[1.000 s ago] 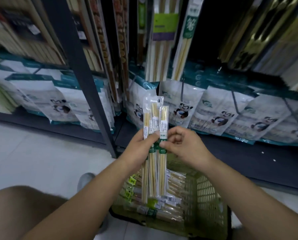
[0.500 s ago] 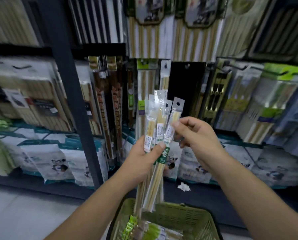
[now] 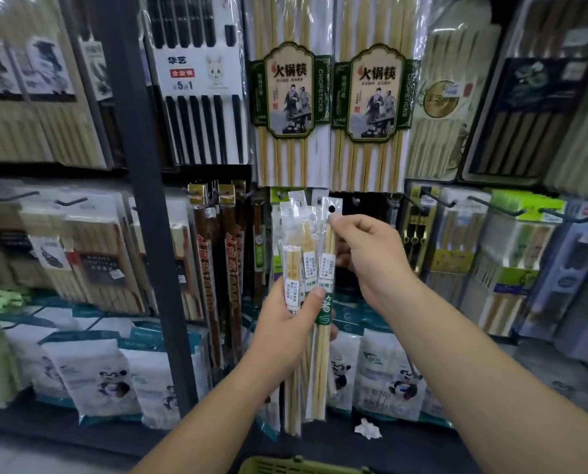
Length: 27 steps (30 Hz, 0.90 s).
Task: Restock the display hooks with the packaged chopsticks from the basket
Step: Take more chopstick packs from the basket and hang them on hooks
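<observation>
My left hand grips a bunch of several clear packs of bamboo chopsticks upright in front of the shelf. My right hand pinches the top of the rightmost pack, just under its punched hang hole. The packs' tops reach the row of display hooks under the big hot-pot chopstick packs; a few like packs hang there behind mine. Only the rim of the green basket shows at the bottom edge.
A dark steel upright stands left of my hands. Black hooks carry boxed chopsticks to the right. Brown chopstick packs hang to the left. Panda-print bags line the bottom shelf, and a crumpled white scrap lies on it.
Both hands have lifted the bunch from over the basket up to hook level. My view has risen with them, and my right hand has moved up to the top of one pack.
</observation>
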Each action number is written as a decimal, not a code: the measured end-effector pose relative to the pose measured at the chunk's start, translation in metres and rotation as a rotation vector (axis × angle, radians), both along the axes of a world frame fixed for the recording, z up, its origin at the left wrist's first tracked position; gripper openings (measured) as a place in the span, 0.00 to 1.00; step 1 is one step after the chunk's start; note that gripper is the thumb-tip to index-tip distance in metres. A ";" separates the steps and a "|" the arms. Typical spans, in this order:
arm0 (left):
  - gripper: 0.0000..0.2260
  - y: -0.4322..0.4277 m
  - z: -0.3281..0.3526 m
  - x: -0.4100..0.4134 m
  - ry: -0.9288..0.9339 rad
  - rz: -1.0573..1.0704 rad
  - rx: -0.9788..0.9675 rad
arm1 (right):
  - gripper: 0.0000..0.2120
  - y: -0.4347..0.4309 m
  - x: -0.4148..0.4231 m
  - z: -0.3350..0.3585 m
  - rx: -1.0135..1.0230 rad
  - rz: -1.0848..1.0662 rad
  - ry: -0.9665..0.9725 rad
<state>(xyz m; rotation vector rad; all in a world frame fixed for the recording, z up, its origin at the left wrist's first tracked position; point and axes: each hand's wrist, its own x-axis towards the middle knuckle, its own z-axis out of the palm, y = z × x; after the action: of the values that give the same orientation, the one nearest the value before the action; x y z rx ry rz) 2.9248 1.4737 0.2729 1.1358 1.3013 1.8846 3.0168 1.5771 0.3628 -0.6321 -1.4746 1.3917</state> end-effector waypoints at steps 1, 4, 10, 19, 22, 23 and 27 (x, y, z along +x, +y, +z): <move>0.07 0.001 0.001 -0.002 -0.007 0.001 -0.005 | 0.11 0.002 -0.004 0.002 0.013 -0.012 -0.022; 0.13 0.005 0.001 -0.013 0.126 0.064 -0.063 | 0.13 0.009 -0.017 0.007 0.083 -0.096 -0.094; 0.18 0.007 -0.003 -0.035 0.113 0.088 -0.107 | 0.15 0.022 -0.031 0.015 0.154 -0.206 -0.132; 0.12 0.009 0.003 -0.039 0.055 0.053 -0.033 | 0.15 0.031 -0.043 0.006 0.154 -0.283 -0.182; 0.09 0.010 0.006 -0.039 0.076 0.030 -0.019 | 0.16 0.034 -0.042 0.002 0.130 -0.285 -0.185; 0.11 0.011 0.006 -0.039 0.096 0.034 -0.033 | 0.15 0.034 -0.042 0.000 0.123 -0.283 -0.196; 0.12 0.014 0.008 -0.042 0.072 0.031 -0.044 | 0.09 0.028 -0.035 -0.006 0.139 -0.344 -0.206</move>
<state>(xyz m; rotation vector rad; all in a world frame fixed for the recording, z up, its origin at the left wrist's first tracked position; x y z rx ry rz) 2.8824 1.4879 0.2814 1.1766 1.4003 1.8440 2.9817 1.6054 0.3573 -0.9131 -1.5221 0.9737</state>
